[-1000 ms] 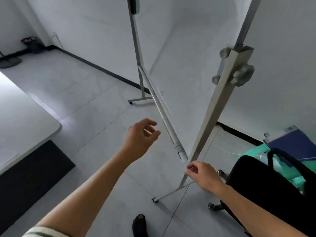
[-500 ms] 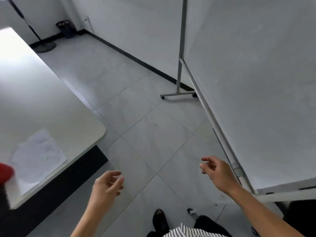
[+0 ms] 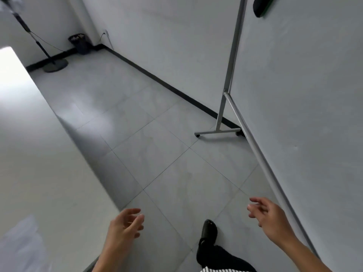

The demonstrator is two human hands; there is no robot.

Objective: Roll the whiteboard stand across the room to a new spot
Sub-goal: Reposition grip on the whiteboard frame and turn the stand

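Tiled floor [image 3: 157, 154] between table [image 3: 49, 173], whiteboard stand [image 3: 225, 114]

The floor [image 3: 161, 154] was pale grey tile with thin dark joints, edged by a black skirting strip along the far wall. On it, at the right, stood the whiteboard stand [image 3: 218, 132] on a T-shaped foot with small castors. In the far left corner sat a round black base [image 3: 56, 66] carrying a thin pole, and just beside it a dark bin [image 3: 78, 43]. A black shoe [image 3: 209, 229] was planted on the near tiles. At the left, a white tabletop [image 3: 39, 154] bore a pale sheet [image 3: 21, 244] at its near end.
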